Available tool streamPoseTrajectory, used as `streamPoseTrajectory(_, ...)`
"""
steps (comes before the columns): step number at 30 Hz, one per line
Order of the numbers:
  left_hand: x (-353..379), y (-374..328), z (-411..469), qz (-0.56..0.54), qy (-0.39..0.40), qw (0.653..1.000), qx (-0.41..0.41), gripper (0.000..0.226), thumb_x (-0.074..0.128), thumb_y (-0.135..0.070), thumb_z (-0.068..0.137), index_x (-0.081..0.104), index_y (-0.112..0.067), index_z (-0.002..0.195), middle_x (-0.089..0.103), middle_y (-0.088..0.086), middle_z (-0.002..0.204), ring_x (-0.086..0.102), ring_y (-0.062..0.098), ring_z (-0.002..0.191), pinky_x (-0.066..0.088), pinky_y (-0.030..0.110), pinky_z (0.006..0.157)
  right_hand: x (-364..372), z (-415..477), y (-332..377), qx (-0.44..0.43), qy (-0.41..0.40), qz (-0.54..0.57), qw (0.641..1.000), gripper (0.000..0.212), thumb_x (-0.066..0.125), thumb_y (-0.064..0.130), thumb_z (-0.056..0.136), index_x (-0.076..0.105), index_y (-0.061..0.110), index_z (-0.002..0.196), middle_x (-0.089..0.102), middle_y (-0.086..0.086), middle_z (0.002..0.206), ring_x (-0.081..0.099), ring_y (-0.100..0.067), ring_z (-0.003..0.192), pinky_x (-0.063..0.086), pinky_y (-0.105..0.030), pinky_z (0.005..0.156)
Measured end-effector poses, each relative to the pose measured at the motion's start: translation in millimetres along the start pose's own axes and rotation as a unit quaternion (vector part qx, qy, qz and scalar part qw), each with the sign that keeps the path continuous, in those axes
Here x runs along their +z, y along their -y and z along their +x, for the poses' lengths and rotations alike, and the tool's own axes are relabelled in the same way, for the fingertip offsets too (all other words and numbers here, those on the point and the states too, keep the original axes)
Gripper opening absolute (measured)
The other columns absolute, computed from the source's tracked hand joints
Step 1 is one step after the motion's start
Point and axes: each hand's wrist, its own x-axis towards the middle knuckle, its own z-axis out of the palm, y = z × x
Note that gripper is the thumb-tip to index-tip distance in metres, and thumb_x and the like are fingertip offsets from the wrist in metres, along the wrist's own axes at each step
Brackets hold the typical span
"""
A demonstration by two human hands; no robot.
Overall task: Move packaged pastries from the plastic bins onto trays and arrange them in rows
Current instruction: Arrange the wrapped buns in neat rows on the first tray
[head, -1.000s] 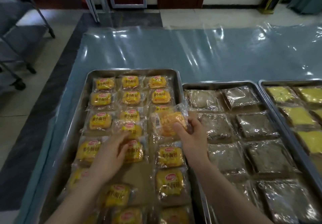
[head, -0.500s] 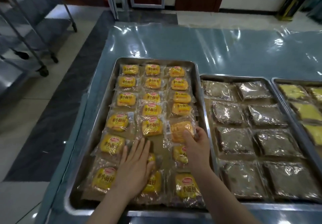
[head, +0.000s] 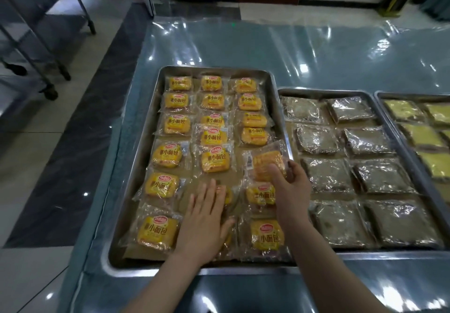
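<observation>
three trays side by side on a film-covered table, seen from the near edge

the left tray (head: 136,174) holds packaged buns in three columns running front to back; the left hand (head: 204,222) lies flat on packets in the middle column near the front, and the right hand (head: 289,188) holds one packet (head: 265,164) over the right column. the middle tray (head: 328,252) sits just right of it, the right tray (head: 389,98) beyond that. a wheeled rack (head: 36,45) stands on the floor far left.
</observation>
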Motion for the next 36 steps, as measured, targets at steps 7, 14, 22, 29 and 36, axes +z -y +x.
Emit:
streamPoseTrajectory(7, 2, 8, -9, 0.027, 0.066, 0.995, 0.064, 0.073, 0.019, -0.07, 0.087, -0.033, -0.049, 0.133, -0.049, 0.001, 0.141, -0.045, 0.033, 0.128, -0.013, 0.048, 0.11, 9, -5, -3, -0.109, -0.036, -0.1, 0.988, 0.007, 0.071, 0.024, 0.082, 0.068, 0.03, 0.086, 0.068, 0.008, 0.077, 0.062, -0.002, 0.07, 0.049, -0.015, 0.062)
streamPoseTrajectory(14, -5, 15, -10, -0.038, 0.083, 0.993, 0.07, 0.085, 0.04, -0.061, 0.089, -0.037, -0.058, 0.125, -0.046, -0.004, 0.143, -0.045, 0.026, 0.129, -0.022, 0.048, 0.107, 37, 0, -2, -0.265, 0.037, -0.249, 0.931, 0.031, 0.076, 0.017, 0.078, 0.051, 0.029, 0.094, 0.054, 0.019, 0.084, 0.054, 0.004, 0.077, 0.041, -0.008, 0.065)
streamPoseTrajectory(22, -48, 7, 13, -0.082, -0.172, 0.979, 0.069, 0.104, 0.069, -0.034, 0.074, -0.005, -0.043, 0.146, -0.015, -0.018, 0.154, -0.015, 0.001, 0.139, 0.002, 0.038, 0.112, 42, -5, 4, 0.002, 0.097, -0.066, 0.993, 0.031, 0.074, 0.02, 0.077, 0.047, 0.02, 0.091, 0.056, -0.003, 0.089, 0.061, -0.017, 0.071, 0.053, -0.031, 0.059)
streamPoseTrajectory(29, -61, 14, 23, -0.408, -0.191, 0.891, -0.061, 0.028, 0.07, -0.02, 0.08, 0.055, -0.04, 0.092, 0.062, -0.024, 0.089, 0.058, -0.015, 0.082, 0.045, 0.008, 0.062, 30, -2, 11, 0.009, 0.262, -0.093, 0.96, 0.023, 0.054, 0.04, 0.09, 0.069, 0.022, 0.089, 0.064, 0.004, 0.069, 0.058, -0.014, 0.063, 0.049, -0.026, 0.059)
streamPoseTrajectory(36, -66, 25, 32, -0.514, -0.179, 0.808, -0.224, 0.019, 0.065, -0.035, 0.084, 0.061, -0.016, 0.088, 0.066, 0.019, 0.085, 0.064, 0.035, 0.076, 0.053, 0.052, 0.069, 20, 9, 3, -0.032, 0.236, -0.292, 0.926, 0.038, 0.066, 0.034, 0.087, 0.061, 0.018, 0.053, 0.046, 0.005, 0.043, 0.038, -0.006, 0.038, 0.048, -0.03, 0.055)
